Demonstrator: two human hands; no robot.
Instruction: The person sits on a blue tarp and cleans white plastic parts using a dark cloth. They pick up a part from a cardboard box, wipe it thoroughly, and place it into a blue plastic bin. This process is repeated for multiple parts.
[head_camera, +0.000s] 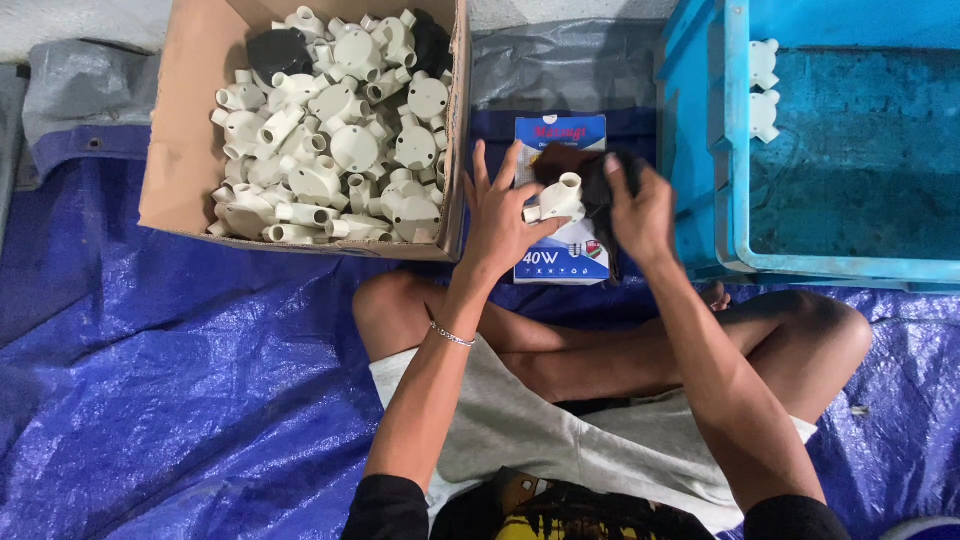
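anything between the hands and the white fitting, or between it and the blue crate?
Nothing visible. The left hand already holds the white fitting; the right hand presses a dark cloth against it. The blue crate sits just right of the hands with its open top unobstructed; only its near wall lies between.

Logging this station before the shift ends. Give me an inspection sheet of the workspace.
Surface: blue tarp, wrinkled.
Job's things: cream conduit fitting in left hand; black piece in right hand.
Clutter: small printed box lying under the hands.
Grippers: both hands closed on their parts.
Cables: nothing seen.
Surroundings: cardboard box full of cream fittings; blue crate holding two fittings.
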